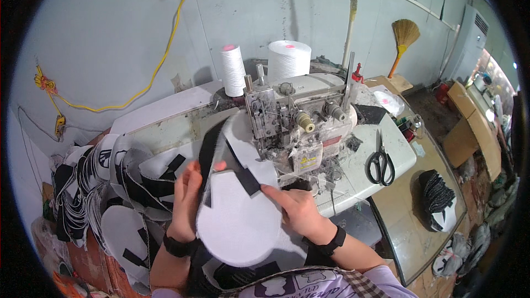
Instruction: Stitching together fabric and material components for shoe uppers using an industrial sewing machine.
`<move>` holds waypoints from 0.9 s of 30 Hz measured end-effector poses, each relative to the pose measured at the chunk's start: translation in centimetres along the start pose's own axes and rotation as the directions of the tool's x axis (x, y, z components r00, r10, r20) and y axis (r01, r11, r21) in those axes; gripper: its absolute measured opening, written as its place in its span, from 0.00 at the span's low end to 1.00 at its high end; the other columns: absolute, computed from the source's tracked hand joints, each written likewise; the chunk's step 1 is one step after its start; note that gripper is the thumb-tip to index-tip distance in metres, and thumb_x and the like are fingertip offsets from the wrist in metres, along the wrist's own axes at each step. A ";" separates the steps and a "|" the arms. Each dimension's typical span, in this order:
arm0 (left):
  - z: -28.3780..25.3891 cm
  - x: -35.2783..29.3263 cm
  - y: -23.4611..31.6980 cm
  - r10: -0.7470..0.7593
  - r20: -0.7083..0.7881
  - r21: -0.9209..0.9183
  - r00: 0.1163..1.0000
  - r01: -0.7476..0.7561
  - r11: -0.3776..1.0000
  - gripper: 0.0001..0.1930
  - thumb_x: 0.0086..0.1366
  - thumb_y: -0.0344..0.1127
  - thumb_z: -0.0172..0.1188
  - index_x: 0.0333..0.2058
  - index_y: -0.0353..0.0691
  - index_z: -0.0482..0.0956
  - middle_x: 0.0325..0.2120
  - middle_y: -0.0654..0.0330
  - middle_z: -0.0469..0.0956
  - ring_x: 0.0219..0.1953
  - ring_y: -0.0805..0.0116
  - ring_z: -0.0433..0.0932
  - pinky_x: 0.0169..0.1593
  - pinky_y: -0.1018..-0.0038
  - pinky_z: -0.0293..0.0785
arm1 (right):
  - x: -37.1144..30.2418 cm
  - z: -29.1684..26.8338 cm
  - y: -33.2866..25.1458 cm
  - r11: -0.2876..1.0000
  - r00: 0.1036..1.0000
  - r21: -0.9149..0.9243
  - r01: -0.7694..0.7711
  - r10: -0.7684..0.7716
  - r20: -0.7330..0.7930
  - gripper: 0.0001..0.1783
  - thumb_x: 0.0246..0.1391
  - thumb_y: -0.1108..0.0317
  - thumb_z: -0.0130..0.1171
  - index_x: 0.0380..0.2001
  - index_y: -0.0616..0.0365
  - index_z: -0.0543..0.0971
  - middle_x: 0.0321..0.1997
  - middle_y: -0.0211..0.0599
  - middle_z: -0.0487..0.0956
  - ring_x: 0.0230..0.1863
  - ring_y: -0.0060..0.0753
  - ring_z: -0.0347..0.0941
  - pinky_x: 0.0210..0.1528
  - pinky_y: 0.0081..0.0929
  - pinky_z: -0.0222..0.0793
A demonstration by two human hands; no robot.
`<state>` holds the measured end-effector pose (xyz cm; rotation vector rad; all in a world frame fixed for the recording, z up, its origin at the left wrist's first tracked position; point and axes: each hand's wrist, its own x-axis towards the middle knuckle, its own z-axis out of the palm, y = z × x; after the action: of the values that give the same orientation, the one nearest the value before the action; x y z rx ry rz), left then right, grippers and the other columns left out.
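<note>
A white padded fabric piece with a rounded end and a short black strip lies in front of a sewing machine. Along its left edge, my left hand grips the fabric, with a fingertip showing past the edge. My right hand holds the right edge, its index finger pressed beside the black strip and the other fingers partly hidden. A grey-white part with black edging rises behind the piece, against the machine's left side. The needle area is hidden by lint and machine parts.
Stacks of similar white and black pieces crowd the left. Behind the machine stand two white thread cones. Black-handled scissors lie on the machine table's right. A bundle of dark pieces sits farther right. A yellow cord hangs along the wall.
</note>
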<state>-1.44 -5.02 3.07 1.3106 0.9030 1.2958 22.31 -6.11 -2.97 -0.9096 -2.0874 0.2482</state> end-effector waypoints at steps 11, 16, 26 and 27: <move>-3.2 4.0 0.7 -0.066 -0.196 -0.140 0.978 0.039 0.989 0.09 0.67 0.40 0.54 0.34 0.41 0.73 0.27 0.68 0.75 0.28 0.78 0.76 0.28 0.81 0.72 | 1.3 0.7 0.2 0.999 0.996 -0.031 0.037 -0.039 -0.081 0.30 0.37 0.78 0.57 0.51 0.57 0.73 0.20 0.36 0.72 0.19 0.39 0.70 0.23 0.33 0.67; -3.1 -0.8 3.9 -0.401 0.030 0.385 0.916 0.360 0.850 0.11 0.66 0.33 0.51 0.41 0.29 0.71 0.26 0.51 0.79 0.26 0.63 0.81 0.25 0.72 0.77 | 1.8 0.0 0.5 0.999 0.998 0.023 -0.022 0.023 -0.065 0.23 0.41 0.81 0.56 0.45 0.60 0.77 0.21 0.39 0.75 0.20 0.37 0.72 0.25 0.30 0.68; 1.6 0.5 -2.0 0.256 0.206 0.795 0.944 -0.314 0.518 0.06 0.61 0.29 0.59 0.34 0.33 0.79 0.31 0.55 0.80 0.31 0.62 0.79 0.36 0.67 0.73 | 0.0 3.0 -1.6 0.947 0.779 0.166 -0.275 0.119 0.615 0.17 0.43 0.60 0.66 0.32 0.61 0.77 0.24 0.47 0.77 0.29 0.54 0.75 0.35 0.43 0.71; 1.2 1.6 -2.3 0.318 0.112 0.733 0.941 -0.295 0.613 0.06 0.61 0.30 0.59 0.35 0.33 0.79 0.31 0.55 0.80 0.32 0.61 0.79 0.36 0.67 0.73 | 0.2 2.6 -1.3 0.957 0.798 0.162 -0.242 0.101 0.594 0.17 0.43 0.60 0.66 0.32 0.61 0.77 0.24 0.47 0.77 0.29 0.54 0.75 0.35 0.43 0.71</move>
<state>0.33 -3.24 1.26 2.1793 1.3572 1.2344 19.60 -6.59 -3.93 -0.9620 -2.4524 0.9564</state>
